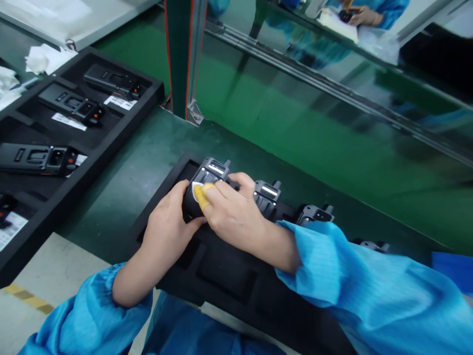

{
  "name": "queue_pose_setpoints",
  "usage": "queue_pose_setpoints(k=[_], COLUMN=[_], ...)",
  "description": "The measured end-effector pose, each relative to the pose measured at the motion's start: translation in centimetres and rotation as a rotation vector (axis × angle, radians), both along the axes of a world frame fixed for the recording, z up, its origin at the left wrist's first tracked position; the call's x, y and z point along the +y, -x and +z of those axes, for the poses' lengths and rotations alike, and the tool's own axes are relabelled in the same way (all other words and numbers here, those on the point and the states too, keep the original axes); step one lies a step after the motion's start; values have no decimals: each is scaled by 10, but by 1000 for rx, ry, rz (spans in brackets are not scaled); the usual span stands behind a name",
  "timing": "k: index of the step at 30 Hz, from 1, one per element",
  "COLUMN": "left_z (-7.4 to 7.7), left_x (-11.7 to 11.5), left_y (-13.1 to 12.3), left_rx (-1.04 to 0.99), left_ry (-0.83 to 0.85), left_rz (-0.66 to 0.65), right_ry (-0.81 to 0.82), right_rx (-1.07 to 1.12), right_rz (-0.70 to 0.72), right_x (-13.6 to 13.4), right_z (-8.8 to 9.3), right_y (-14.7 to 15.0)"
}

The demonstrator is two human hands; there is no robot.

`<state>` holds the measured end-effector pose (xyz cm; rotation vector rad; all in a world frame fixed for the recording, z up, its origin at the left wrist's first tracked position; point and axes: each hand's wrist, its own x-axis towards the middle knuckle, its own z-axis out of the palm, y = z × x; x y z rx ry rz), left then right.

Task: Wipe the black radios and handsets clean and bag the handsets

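Observation:
A dark handheld device (212,170) with a grey end and a short knob sits at the left end of a black foam tray (229,276). My left hand (168,222) is wrapped round its near left side. Over its front, my right hand (234,212), with yellow covers on the fingertips, presses a small white piece (196,191) against the surface; whether that is a cloth or a label I cannot tell. Just right of my right hand stands a similar device (266,195). Another device (316,214) is farther right, partly behind my blue sleeve.
At the left, a larger black tray (111,140) holds several black radios (70,103) with white labels. Crumpled white paper (48,58) lies beyond it. An upright post (181,59) rises behind the green bench. Across the partition, a person's hands (364,17) are at work.

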<state>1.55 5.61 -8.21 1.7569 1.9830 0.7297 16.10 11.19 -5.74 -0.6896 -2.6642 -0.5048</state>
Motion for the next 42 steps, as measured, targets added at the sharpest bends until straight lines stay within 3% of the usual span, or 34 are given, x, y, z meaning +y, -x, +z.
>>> queue_pose_setpoints(k=[4,7,13,16,20,24,29,37,42], left_z=[2,4,6,10,20,20,6,0,1], left_x=[1,2,1,-4,-17,-26,-26,-23,-23], left_y=[0,0,5,1,-24,-64,-96,-97,-99], left_rx=[-19,-33,-8,76,138,111,142,194,229], left_ry=[22,37,60,-87,-391,-371,-305,-326,-340], left_rz=[15,30,10,-20,-99,-253,-287,-296,-293], right_ry=[-5,69,165,231,270,260,206,171,99], right_rx=[-5,-31,-12,-21,-45,-81,-55,-79,-111], right_rz=[5,-37,-418,-606,-688,-629,-491,-275,-177], right_x=[-2,-8,-8,-6,-7,-7,-1,16,10], right_z=[0,8,43,51,48,38,23,8,9], right_y=[4,-19,-100,-131,-147,-144,-137,-102,-115])
